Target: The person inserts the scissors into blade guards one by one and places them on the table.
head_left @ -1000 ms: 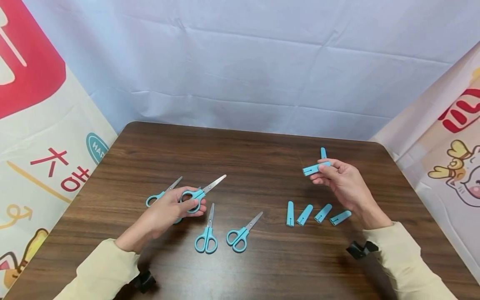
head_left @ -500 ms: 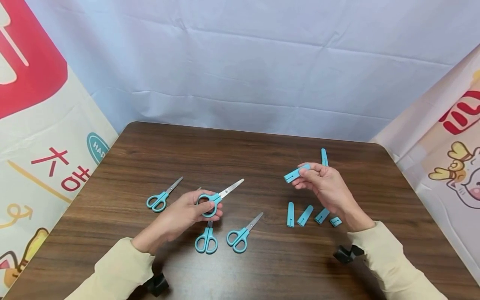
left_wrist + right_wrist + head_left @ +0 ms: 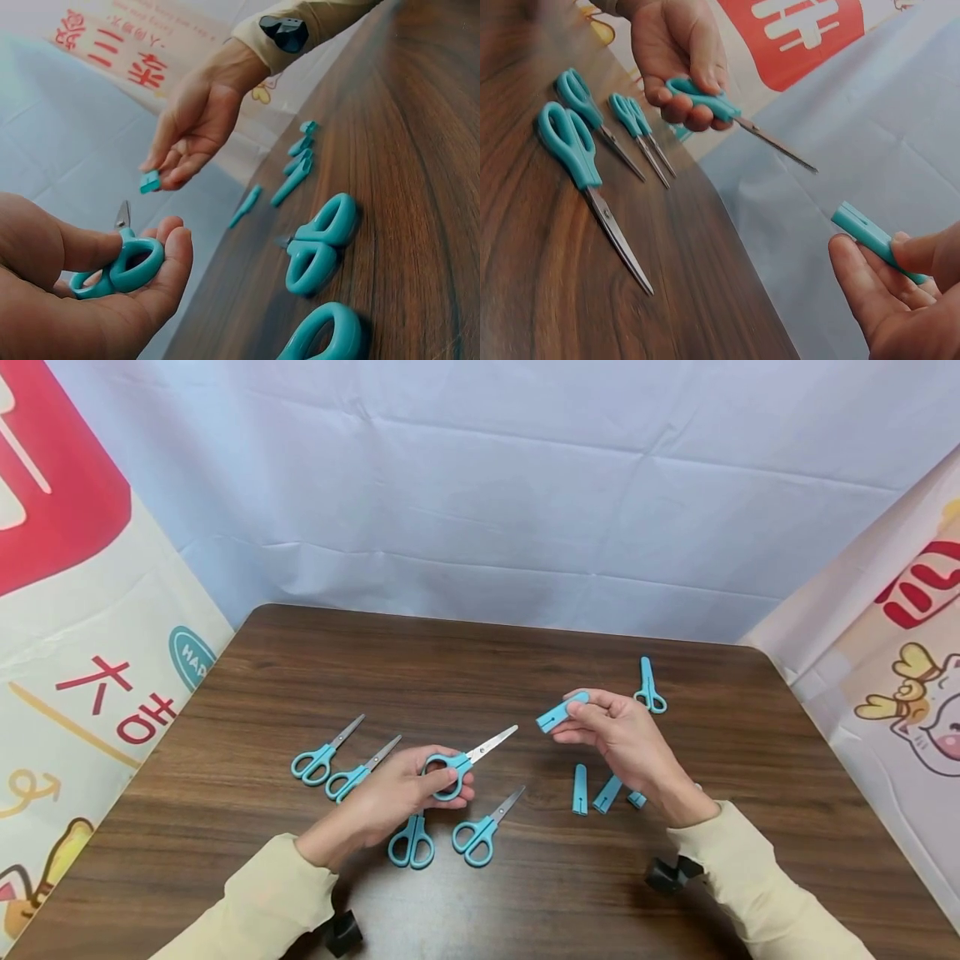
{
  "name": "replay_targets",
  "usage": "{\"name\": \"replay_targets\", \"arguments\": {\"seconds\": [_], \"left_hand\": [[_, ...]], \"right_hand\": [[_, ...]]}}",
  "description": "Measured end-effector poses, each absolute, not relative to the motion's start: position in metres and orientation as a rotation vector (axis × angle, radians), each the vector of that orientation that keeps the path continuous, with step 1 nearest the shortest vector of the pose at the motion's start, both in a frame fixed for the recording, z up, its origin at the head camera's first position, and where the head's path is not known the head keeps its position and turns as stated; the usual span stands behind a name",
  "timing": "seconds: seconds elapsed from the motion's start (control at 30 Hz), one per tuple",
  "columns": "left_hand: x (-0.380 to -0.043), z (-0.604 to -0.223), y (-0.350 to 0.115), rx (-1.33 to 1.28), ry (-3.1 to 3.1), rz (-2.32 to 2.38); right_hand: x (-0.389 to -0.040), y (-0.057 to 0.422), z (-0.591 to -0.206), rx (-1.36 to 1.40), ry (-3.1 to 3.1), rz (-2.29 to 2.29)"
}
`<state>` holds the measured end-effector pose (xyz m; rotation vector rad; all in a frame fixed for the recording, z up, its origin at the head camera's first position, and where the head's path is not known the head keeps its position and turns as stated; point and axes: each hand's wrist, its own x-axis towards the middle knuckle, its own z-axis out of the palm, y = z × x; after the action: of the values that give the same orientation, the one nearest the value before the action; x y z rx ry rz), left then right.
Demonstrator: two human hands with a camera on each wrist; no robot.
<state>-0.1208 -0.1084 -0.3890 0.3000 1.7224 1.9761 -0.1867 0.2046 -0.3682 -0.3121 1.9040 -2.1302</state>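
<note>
My left hand (image 3: 405, 792) pinches the blue handles of a pair of scissors (image 3: 491, 743) between thumb and fingers, blades pointing up and right. The right hand (image 3: 630, 739) holds a light blue blade cover (image 3: 557, 715), its slotted open end towards the scissors' tip. A small gap separates tip and cover, also plain in the right wrist view, where the bare blades (image 3: 776, 142) face the cover (image 3: 870, 231). Several uncovered scissors (image 3: 476, 839) lie around and partly under the left hand. Below the right hand lie several loose covers (image 3: 581, 789), some partly hidden by it.
Beyond the right hand, one pair of scissors with a cover on its blades (image 3: 647, 681) lies near the back right of the brown wooden table (image 3: 465, 652). A pale cloth (image 3: 480, 510) hangs behind the table, and printed cloths flank both sides.
The left hand has carried its scissors to the right, while the right hand has brought its cover leftward and slightly down. The gap between the two has narrowed.
</note>
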Motion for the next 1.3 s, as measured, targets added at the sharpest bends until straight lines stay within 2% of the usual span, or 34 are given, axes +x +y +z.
{"name": "replay_targets", "arguments": {"seconds": [1.3], "left_hand": [[-0.121, -0.386, -0.087, 0.255, 1.715, 1.947]], "right_hand": [[-0.163, 0.164, -0.375, -0.276, 1.891, -2.067]]}}
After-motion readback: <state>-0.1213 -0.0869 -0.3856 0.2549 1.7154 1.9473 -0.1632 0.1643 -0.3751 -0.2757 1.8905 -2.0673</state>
